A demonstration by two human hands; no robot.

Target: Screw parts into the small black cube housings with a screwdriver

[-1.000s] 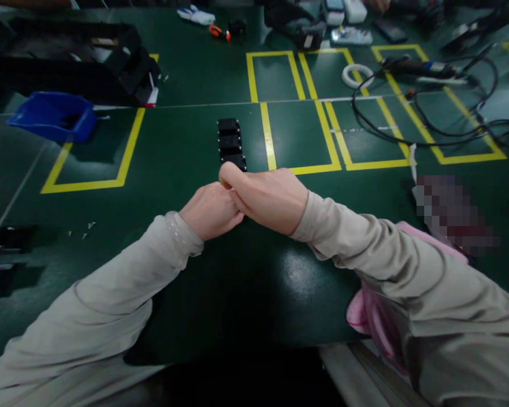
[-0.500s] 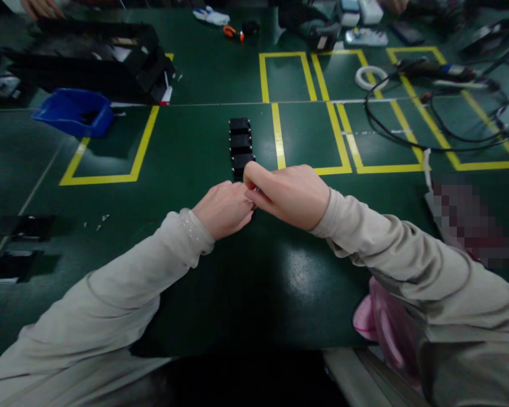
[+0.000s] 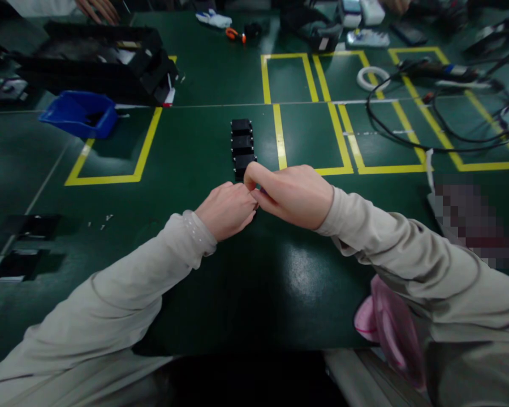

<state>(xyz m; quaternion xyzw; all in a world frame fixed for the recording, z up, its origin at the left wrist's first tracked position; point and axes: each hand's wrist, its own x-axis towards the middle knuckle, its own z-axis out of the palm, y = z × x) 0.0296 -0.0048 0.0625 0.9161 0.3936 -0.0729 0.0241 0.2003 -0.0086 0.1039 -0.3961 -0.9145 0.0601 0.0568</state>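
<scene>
My left hand [image 3: 228,210] and my right hand [image 3: 294,195] meet over the middle of the green table [image 3: 220,294]. Both are closed, with the right fingertips pinched against the left ones. Whatever they hold is hidden behind the fingers; only a dark sliver shows beneath them. Just beyond the hands, a column of small black blocks [image 3: 242,144] lies on the table, with shiny screw-like ends along both sides. The nearest block is close to my right fingers. Several small screw-like pieces [image 3: 103,226] are scattered to the left of my left forearm.
A blue bin [image 3: 81,115] stands at left beside a long black housing [image 3: 110,68]. Black flat parts [image 3: 19,265] lie at the left edge. Coiled cable [image 3: 382,127], a tape roll [image 3: 372,78] and a pink item [image 3: 390,328] are on the right. Another person's hand [image 3: 97,8] shows at the back.
The view has shifted slightly, so the table's contents appear a little further right. My hands keep nearly the same closed pose. The other person's hand at the back left has moved right.
</scene>
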